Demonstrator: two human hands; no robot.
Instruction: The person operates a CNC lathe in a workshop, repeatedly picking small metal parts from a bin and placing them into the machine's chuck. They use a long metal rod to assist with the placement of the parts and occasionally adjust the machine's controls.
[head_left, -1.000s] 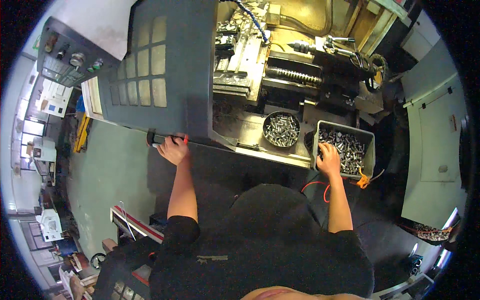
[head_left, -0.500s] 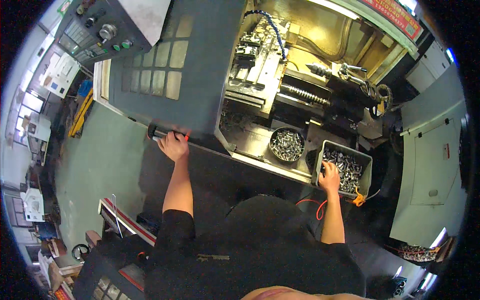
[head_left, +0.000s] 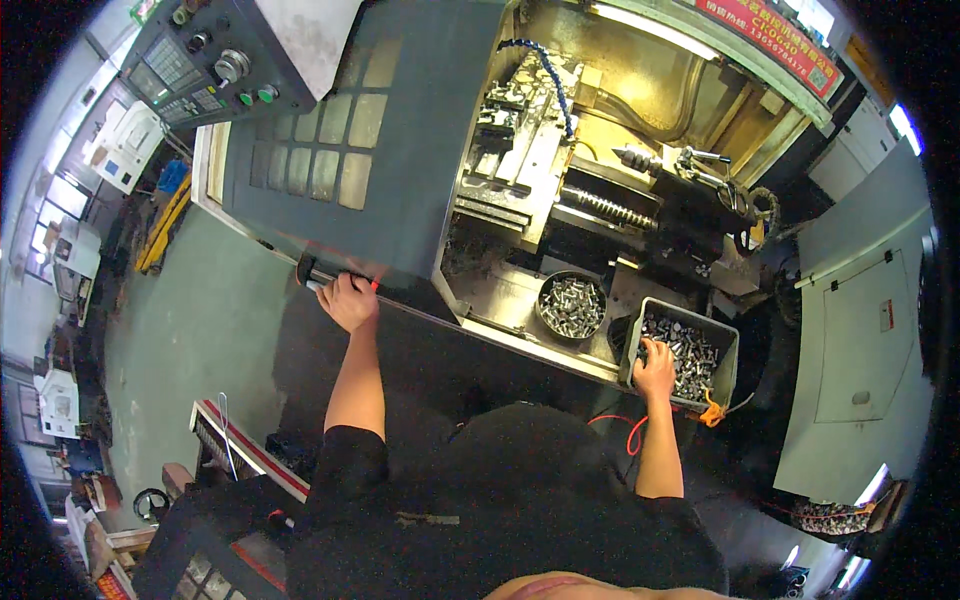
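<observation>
My left hand (head_left: 349,300) grips the black handle bar (head_left: 322,281) at the lower edge of the dark grey sliding machine door (head_left: 390,150), which stands slid to the left. My right hand (head_left: 656,369) reaches into a grey rectangular bin (head_left: 727,350) full of small shiny metal parts (head_left: 690,353), fingers curled among them; whether it holds one I cannot tell. A round black bowl (head_left: 570,305) of similar metal parts sits just left of the bin, on the machine's front ledge.
Inside the open machine are a spindle chuck (head_left: 640,160), a tool slide (head_left: 510,150) and a blue segmented coolant hose (head_left: 548,75). A control panel (head_left: 215,60) with buttons is at upper left. An orange coiled cord (head_left: 630,432) hangs near my right arm. A green floor lies left.
The view has tilted up toward the machine interior. My left hand stays on the door handle and my right hand stays in the parts bin.
</observation>
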